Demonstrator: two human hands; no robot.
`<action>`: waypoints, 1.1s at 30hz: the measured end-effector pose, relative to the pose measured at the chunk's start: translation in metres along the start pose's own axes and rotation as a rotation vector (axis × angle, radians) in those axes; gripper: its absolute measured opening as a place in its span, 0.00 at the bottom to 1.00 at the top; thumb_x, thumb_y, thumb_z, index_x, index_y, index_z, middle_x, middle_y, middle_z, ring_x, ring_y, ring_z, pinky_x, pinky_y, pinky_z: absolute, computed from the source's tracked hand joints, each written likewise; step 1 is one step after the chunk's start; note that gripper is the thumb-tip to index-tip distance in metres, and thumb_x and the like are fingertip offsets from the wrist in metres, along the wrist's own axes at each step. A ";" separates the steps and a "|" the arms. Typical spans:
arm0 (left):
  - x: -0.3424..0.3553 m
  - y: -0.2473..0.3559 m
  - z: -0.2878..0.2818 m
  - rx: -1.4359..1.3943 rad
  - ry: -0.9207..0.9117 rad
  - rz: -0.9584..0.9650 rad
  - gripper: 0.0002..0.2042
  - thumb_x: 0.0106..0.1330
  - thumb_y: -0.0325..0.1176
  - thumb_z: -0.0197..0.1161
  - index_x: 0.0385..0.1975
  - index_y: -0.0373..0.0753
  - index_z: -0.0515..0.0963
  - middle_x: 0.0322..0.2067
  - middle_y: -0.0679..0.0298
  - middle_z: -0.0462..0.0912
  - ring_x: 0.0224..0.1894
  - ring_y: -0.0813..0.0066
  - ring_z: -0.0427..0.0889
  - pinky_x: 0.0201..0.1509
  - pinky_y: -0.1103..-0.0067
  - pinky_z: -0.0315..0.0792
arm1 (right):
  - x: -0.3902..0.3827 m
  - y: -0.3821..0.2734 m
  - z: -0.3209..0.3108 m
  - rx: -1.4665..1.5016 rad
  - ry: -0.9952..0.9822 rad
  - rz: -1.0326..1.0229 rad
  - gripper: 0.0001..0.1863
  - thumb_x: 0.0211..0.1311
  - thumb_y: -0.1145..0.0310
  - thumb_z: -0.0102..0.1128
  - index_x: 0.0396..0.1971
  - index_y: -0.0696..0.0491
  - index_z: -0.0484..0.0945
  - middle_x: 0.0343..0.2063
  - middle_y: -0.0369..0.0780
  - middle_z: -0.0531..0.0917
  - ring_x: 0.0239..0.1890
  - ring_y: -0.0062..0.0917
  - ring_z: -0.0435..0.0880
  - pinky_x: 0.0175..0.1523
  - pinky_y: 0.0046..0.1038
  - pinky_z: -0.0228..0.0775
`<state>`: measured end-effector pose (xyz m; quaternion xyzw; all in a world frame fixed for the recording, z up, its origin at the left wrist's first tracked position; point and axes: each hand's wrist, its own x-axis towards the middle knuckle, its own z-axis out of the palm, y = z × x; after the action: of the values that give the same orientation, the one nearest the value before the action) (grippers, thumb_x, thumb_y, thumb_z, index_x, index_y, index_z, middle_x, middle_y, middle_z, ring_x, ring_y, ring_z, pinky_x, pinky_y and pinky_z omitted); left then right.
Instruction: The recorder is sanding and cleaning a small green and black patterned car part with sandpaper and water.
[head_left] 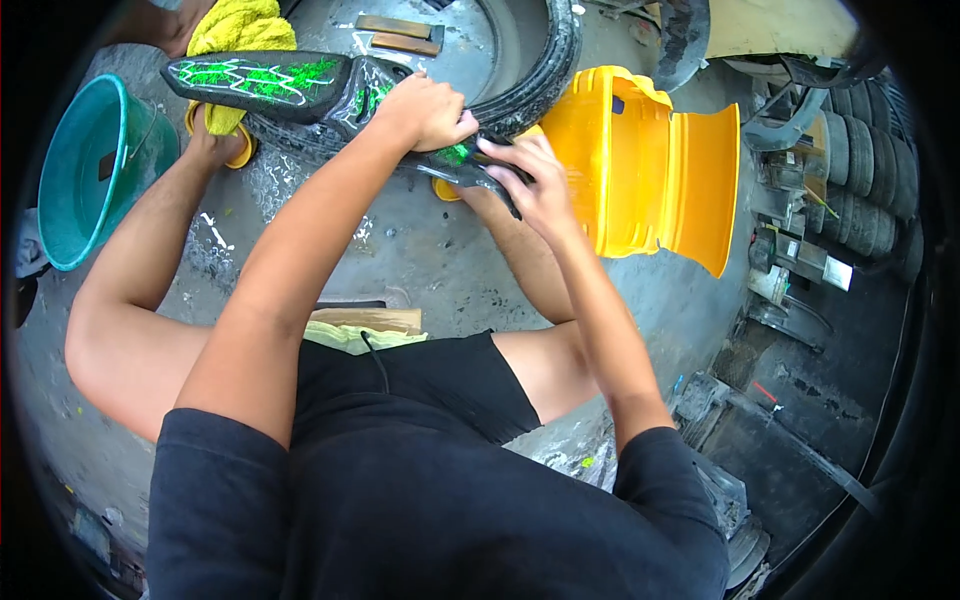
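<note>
A long black motorcycle seat with a green and white jagged pattern lies across a tyre in front of me. My left hand is closed on the seat's narrower middle, thumb toward the right. Farther right, my right hand has its fingers bent round the dark narrow end of the seat. What lies under its fingertips is partly hidden. A yellow cloth is bunched behind the seat's left part.
A teal basin stands at the left. To the right lies a yellow plastic shell with a curved flap. Wooden strips rest inside the tyre's ring. Several stacked tyres and metal parts line the right side. My knees flank the work.
</note>
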<state>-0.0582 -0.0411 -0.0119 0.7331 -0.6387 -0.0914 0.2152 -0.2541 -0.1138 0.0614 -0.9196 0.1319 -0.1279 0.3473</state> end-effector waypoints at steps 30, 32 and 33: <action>-0.002 0.003 -0.006 -0.022 -0.066 -0.005 0.22 0.59 0.46 0.48 0.17 0.34 0.80 0.22 0.48 0.81 0.29 0.50 0.81 0.51 0.65 0.69 | -0.044 -0.006 -0.020 -0.060 -0.042 0.047 0.19 0.51 0.77 0.65 0.46 0.50 0.83 0.32 0.39 0.82 0.37 0.32 0.75 0.46 0.31 0.67; 0.002 0.004 -0.007 -0.016 -0.052 0.003 0.22 0.59 0.46 0.48 0.17 0.34 0.80 0.21 0.48 0.81 0.29 0.50 0.81 0.50 0.65 0.69 | -0.048 -0.010 -0.025 -0.176 -0.036 -0.037 0.19 0.51 0.76 0.65 0.46 0.48 0.83 0.31 0.37 0.81 0.37 0.31 0.75 0.45 0.31 0.67; 0.002 0.005 -0.006 -0.012 -0.038 0.013 0.22 0.59 0.46 0.48 0.17 0.34 0.80 0.21 0.48 0.81 0.28 0.50 0.81 0.50 0.65 0.69 | -0.049 -0.015 -0.026 -0.293 -0.030 -0.120 0.19 0.50 0.76 0.64 0.46 0.47 0.83 0.31 0.36 0.80 0.37 0.31 0.75 0.44 0.31 0.66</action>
<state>-0.0600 -0.0420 -0.0037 0.7257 -0.6469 -0.1076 0.2082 -0.3054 -0.1023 0.0835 -0.9684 0.0890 -0.1139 0.2030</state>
